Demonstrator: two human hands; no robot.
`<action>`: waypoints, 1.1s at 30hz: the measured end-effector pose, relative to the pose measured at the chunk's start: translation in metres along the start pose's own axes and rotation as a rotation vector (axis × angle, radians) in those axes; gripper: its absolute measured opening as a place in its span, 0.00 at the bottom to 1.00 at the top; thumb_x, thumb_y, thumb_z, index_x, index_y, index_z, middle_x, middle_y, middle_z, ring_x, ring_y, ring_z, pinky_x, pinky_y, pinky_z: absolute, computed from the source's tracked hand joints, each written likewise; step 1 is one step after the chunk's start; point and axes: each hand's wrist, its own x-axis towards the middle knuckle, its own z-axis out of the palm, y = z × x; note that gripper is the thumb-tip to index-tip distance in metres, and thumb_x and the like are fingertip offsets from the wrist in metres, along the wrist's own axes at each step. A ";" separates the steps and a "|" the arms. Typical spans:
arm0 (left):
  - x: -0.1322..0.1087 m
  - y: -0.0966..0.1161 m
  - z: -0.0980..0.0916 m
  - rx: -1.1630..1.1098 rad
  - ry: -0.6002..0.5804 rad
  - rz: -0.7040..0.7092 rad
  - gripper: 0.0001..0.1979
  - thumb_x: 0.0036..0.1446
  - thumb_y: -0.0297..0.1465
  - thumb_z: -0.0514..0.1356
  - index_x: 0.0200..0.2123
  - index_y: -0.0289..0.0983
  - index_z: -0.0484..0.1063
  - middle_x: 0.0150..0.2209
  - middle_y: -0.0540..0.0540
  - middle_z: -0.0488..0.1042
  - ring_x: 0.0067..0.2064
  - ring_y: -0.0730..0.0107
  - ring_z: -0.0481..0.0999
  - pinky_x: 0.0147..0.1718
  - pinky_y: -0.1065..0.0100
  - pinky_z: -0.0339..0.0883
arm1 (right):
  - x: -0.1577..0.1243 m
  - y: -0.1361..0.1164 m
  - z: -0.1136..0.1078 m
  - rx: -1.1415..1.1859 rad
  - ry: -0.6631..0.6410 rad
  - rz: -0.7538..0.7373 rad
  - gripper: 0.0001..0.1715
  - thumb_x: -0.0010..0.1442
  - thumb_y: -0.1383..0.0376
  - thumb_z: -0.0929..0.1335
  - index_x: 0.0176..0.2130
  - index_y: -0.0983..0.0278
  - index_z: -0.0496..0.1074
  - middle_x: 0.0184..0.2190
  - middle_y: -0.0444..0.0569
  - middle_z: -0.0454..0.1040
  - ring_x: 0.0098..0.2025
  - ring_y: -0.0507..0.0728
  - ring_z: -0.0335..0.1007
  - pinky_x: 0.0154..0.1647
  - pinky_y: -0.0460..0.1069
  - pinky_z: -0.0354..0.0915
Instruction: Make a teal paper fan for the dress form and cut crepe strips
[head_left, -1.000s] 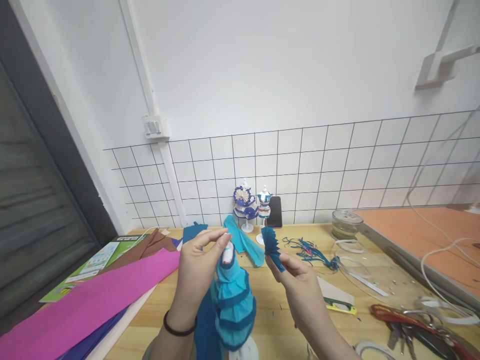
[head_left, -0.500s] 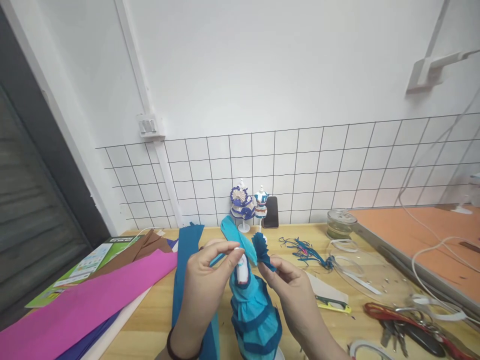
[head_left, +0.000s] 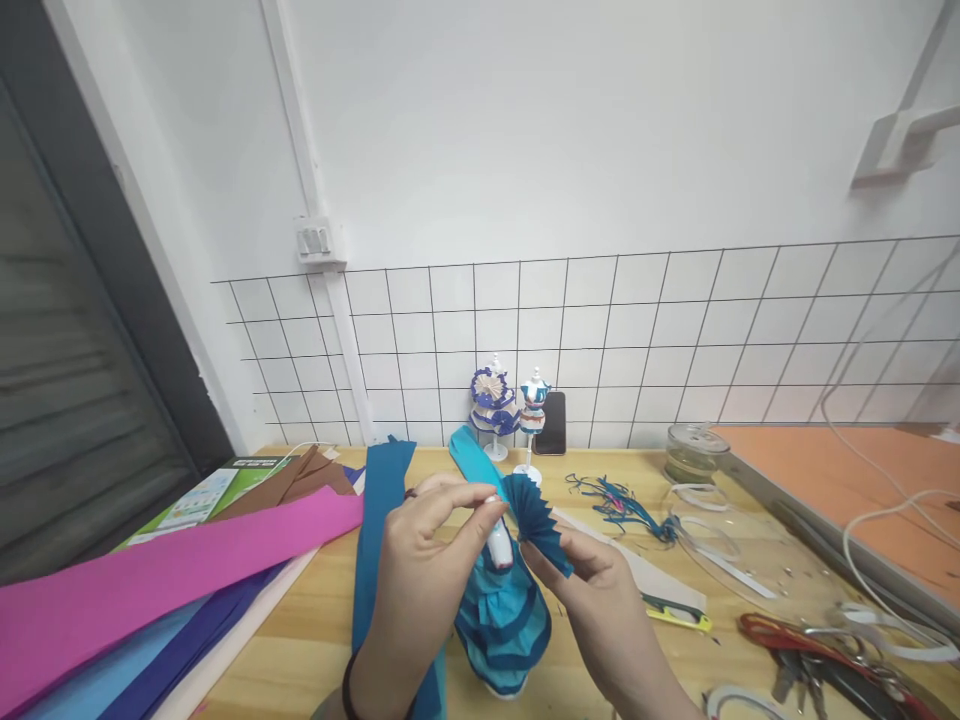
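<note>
My left hand (head_left: 439, 560) is closed, thumb and forefinger pinching the narrow white top of a small dress form (head_left: 499, 545). The form wears a tiered turquoise paper dress (head_left: 501, 625) with darker teal bands, and it tilts over the table. My right hand (head_left: 596, 590) is closed on a pleated dark teal paper fan (head_left: 536, 525), spread just right of the form's white top. Behind my left hand, a bright turquoise paper strip (head_left: 476, 460) rises. A long dark teal crepe paper strip (head_left: 382, 510) lies to the left, partly hidden by that hand.
Pink paper (head_left: 225, 545) and other coloured sheets cover the left side. Two dressed miniature forms (head_left: 493, 400) and a phone (head_left: 553, 422) stand against the wall. To the right are teal scraps (head_left: 619, 500), a yellow cutter (head_left: 679, 615), keys (head_left: 799, 675) and a glass jar (head_left: 696, 452).
The pleated fan has turned and opened wider toward me. The dress form has tilted, with its hem drawn up into view. My view has shifted slightly left.
</note>
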 end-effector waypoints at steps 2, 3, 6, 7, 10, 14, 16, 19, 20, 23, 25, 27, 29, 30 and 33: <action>0.000 -0.001 0.000 0.003 -0.010 0.012 0.03 0.51 0.31 0.61 0.29 0.39 0.75 0.29 0.49 0.75 0.34 0.68 0.73 0.36 0.69 0.65 | 0.000 0.000 0.000 -0.005 -0.028 0.014 0.10 0.48 0.59 0.70 0.22 0.62 0.73 0.26 0.47 0.70 0.37 0.59 0.66 0.35 0.48 0.63; 0.000 -0.001 0.000 0.003 -0.012 0.013 0.03 0.51 0.31 0.61 0.29 0.39 0.75 0.29 0.48 0.75 0.34 0.68 0.73 0.36 0.68 0.65 | 0.000 0.000 0.000 -0.001 -0.042 0.022 0.11 0.49 0.58 0.70 0.22 0.63 0.73 0.26 0.47 0.70 0.36 0.59 0.66 0.36 0.48 0.63; 0.000 -0.001 -0.001 0.000 -0.007 0.014 0.02 0.50 0.30 0.61 0.29 0.39 0.74 0.29 0.49 0.74 0.34 0.68 0.73 0.36 0.68 0.65 | 0.001 -0.003 0.001 0.038 -0.089 0.044 0.12 0.51 0.58 0.69 0.23 0.63 0.73 0.25 0.46 0.69 0.35 0.57 0.64 0.36 0.47 0.61; 0.000 -0.001 -0.002 -0.003 -0.006 0.016 0.02 0.50 0.30 0.62 0.29 0.39 0.74 0.29 0.49 0.74 0.34 0.69 0.73 0.36 0.69 0.65 | 0.001 -0.004 0.002 0.052 -0.099 0.052 0.13 0.51 0.58 0.69 0.23 0.63 0.73 0.25 0.45 0.68 0.34 0.57 0.64 0.35 0.47 0.61; 0.000 0.001 -0.002 -0.016 -0.007 0.014 0.01 0.49 0.29 0.62 0.28 0.39 0.74 0.28 0.50 0.74 0.32 0.71 0.73 0.34 0.71 0.65 | 0.003 -0.006 0.004 0.063 -0.089 0.071 0.13 0.50 0.58 0.69 0.22 0.63 0.73 0.23 0.44 0.67 0.29 0.54 0.60 0.31 0.45 0.59; 0.002 0.003 -0.002 -0.024 -0.010 0.007 0.01 0.49 0.28 0.62 0.27 0.39 0.74 0.26 0.51 0.75 0.31 0.73 0.73 0.32 0.73 0.65 | 0.003 -0.008 0.005 0.044 -0.053 0.072 0.13 0.49 0.58 0.70 0.20 0.63 0.72 0.20 0.42 0.64 0.25 0.51 0.55 0.26 0.43 0.56; 0.003 0.003 -0.002 -0.019 -0.006 0.014 0.01 0.49 0.28 0.62 0.27 0.39 0.74 0.26 0.52 0.75 0.30 0.73 0.73 0.31 0.73 0.64 | 0.003 -0.008 0.005 0.041 -0.051 0.073 0.13 0.49 0.58 0.70 0.20 0.63 0.72 0.20 0.42 0.63 0.25 0.51 0.54 0.26 0.43 0.56; 0.002 0.002 -0.003 -0.011 0.001 0.021 0.01 0.48 0.28 0.62 0.27 0.38 0.74 0.26 0.52 0.75 0.31 0.73 0.73 0.31 0.74 0.64 | 0.002 -0.008 0.005 0.026 -0.032 0.069 0.14 0.49 0.57 0.70 0.19 0.63 0.71 0.20 0.42 0.63 0.25 0.51 0.54 0.25 0.43 0.56; 0.002 0.002 -0.003 -0.011 0.003 0.020 0.01 0.49 0.28 0.62 0.27 0.38 0.74 0.26 0.52 0.75 0.31 0.74 0.73 0.31 0.74 0.64 | 0.002 -0.008 0.005 0.012 -0.019 0.068 0.13 0.48 0.57 0.70 0.20 0.63 0.72 0.20 0.42 0.63 0.25 0.51 0.55 0.26 0.43 0.56; 0.002 0.002 -0.003 -0.007 0.005 0.015 0.00 0.49 0.28 0.62 0.27 0.39 0.73 0.26 0.53 0.74 0.31 0.74 0.73 0.32 0.74 0.64 | 0.002 -0.008 0.004 -0.025 -0.002 0.062 0.12 0.48 0.56 0.70 0.22 0.63 0.73 0.21 0.43 0.66 0.27 0.53 0.58 0.27 0.44 0.58; 0.003 0.002 -0.003 0.003 0.010 0.014 0.01 0.49 0.28 0.62 0.27 0.39 0.73 0.26 0.53 0.74 0.30 0.75 0.72 0.32 0.75 0.64 | 0.000 -0.008 0.003 -0.011 -0.017 0.064 0.12 0.48 0.56 0.70 0.24 0.62 0.75 0.23 0.44 0.69 0.29 0.54 0.62 0.30 0.45 0.60; 0.003 0.002 -0.003 0.013 0.019 0.017 0.01 0.49 0.28 0.62 0.26 0.39 0.73 0.25 0.54 0.73 0.30 0.76 0.72 0.31 0.76 0.63 | -0.001 -0.006 0.002 0.022 -0.032 0.077 0.11 0.48 0.56 0.70 0.25 0.62 0.75 0.25 0.45 0.72 0.31 0.56 0.64 0.32 0.46 0.61; 0.004 0.002 -0.003 0.022 0.028 0.017 0.02 0.49 0.28 0.62 0.26 0.39 0.72 0.24 0.54 0.72 0.29 0.76 0.72 0.31 0.76 0.63 | -0.002 -0.001 0.001 0.052 -0.017 0.093 0.11 0.48 0.56 0.71 0.26 0.62 0.75 0.26 0.45 0.72 0.32 0.57 0.65 0.34 0.46 0.62; 0.004 0.002 -0.003 0.025 0.031 0.016 0.02 0.49 0.28 0.62 0.26 0.39 0.72 0.24 0.54 0.72 0.29 0.76 0.71 0.31 0.76 0.63 | -0.002 0.001 0.001 0.067 -0.002 0.095 0.11 0.47 0.56 0.71 0.26 0.62 0.74 0.26 0.46 0.72 0.33 0.57 0.66 0.34 0.47 0.62; 0.005 0.002 -0.003 0.034 0.037 0.010 0.02 0.49 0.28 0.62 0.26 0.39 0.73 0.24 0.54 0.72 0.28 0.76 0.71 0.30 0.76 0.63 | -0.002 0.005 0.000 0.092 0.036 0.105 0.12 0.46 0.57 0.72 0.27 0.63 0.74 0.25 0.46 0.72 0.34 0.58 0.66 0.34 0.48 0.63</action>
